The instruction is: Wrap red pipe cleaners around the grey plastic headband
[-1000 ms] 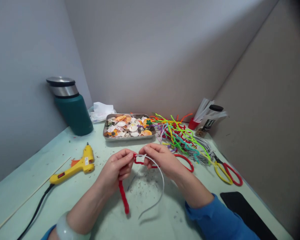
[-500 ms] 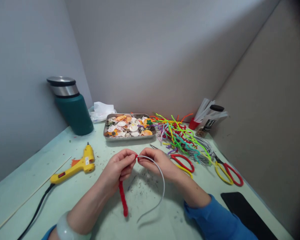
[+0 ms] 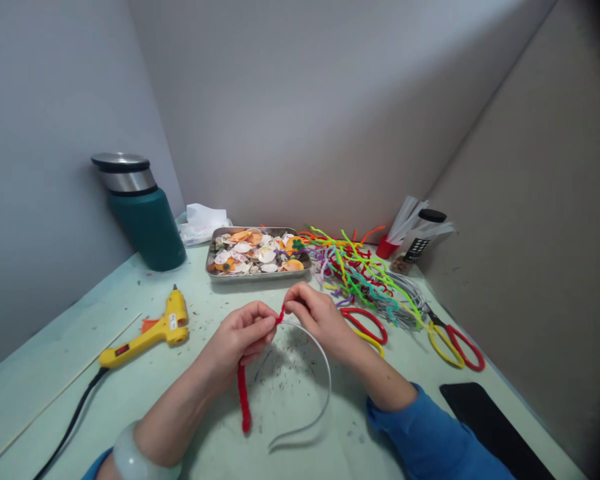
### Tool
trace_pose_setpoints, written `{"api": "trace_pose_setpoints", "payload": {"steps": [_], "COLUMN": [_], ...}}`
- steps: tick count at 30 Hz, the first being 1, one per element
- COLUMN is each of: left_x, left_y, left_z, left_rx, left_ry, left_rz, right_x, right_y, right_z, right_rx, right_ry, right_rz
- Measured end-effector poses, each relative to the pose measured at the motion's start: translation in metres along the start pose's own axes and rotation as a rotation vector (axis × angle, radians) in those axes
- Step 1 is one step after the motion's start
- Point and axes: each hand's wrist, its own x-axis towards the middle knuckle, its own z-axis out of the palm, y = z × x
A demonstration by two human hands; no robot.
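My left hand (image 3: 243,337) pinches a thin white headband (image 3: 320,407) near its top, where a red pipe cleaner (image 3: 243,400) is wound on it; the wrapped red part hangs down below the fist. My right hand (image 3: 314,315) pinches the loose end of the same red pipe cleaner and holds it up just right of the left fingertips. The bare half of the headband curves down to the right and rests near the table.
A yellow glue gun (image 3: 153,330) lies left, a green flask (image 3: 143,217) behind it. A metal tray (image 3: 257,275) of shells sits centre back, beside a pile of coloured pipe cleaners (image 3: 360,270). Red scissors (image 3: 363,321), yellow-red scissors (image 3: 453,340), a black phone (image 3: 490,427) lie right.
My right hand has carried the loose red end round the band and lifted it up. The headband has swung slightly lower. My left hand has kept its pinch.
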Motion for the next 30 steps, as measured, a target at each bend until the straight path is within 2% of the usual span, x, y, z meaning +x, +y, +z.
{"api": "trace_pose_setpoints", "payload": {"steps": [3, 7, 11, 16, 21, 26, 30], "left_x": [-0.0008, -0.0003, 0.0014, 0.0033, 0.0049, 0.0071, 0.0078], "left_y": [-0.0005, -0.0011, -0.0013, -0.0011, -0.0023, -0.0033, -0.0032], "left_z": [-0.0005, -0.0015, -0.0021, -0.0016, -0.0019, -0.0049, -0.0043], "left_rx": [-0.001, -0.015, -0.063, -0.111, -0.147, -0.202, -0.197], "left_ry": [-0.025, -0.028, -0.024, 0.059, 0.092, 0.114, 0.121], "left_rz": [0.035, 0.077, 0.038, -0.009, -0.004, -0.038, -0.086], "right_x": [0.0, -0.0013, -0.0032, -0.0032, -0.0018, -0.0025, -0.0045], "right_y": [-0.0009, -0.0017, -0.0016, -0.0019, -0.0053, -0.0055, -0.0035], "right_z": [0.002, 0.004, 0.0032, 0.0016, -0.0006, -0.0008, 0.0023], "right_rx": [0.004, 0.058, 0.125, 0.217, 0.277, 0.511, 0.634], "right_ry": [-0.012, -0.114, -0.234, -0.332, -0.336, -0.418, -0.422], "right_rz": [0.022, 0.079, 0.111, 0.176, 0.244, 0.287, 0.351]}}
